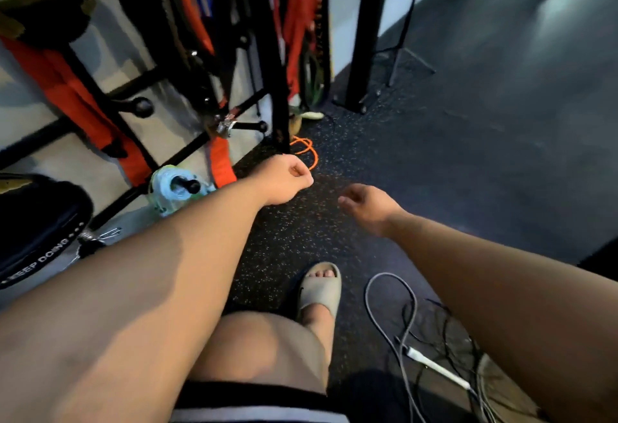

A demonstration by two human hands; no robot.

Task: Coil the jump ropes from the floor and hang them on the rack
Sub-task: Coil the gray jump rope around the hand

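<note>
Head view: orange jump rope (308, 152) on the speckled black rubber floor (468, 141) at the foot of the rack (279, 94). It is a thin cord in a loose loop, long axis running from the rack post down-right toward the left hand (284, 182).

Left hand is curled into a fist just beside the loop's near end; can't tell if it pinches the cord. Right hand (366, 206) is blurred, hanging over bare floor, fingers loosely bent, holding nothing.

Grey rope (389, 302) lies lower right. It makes a smooth round arc, then its tail runs to the bottom edge. White handle (434, 368), a slim stick, lies diagonal, upper-left to lower-right, among thin black cords (449, 332).

Rack is black metal tube with ball-tipped pegs (143, 106); red straps (83, 98) hang on it. Beige slide sandal (321, 289) sits between the arms.
</note>
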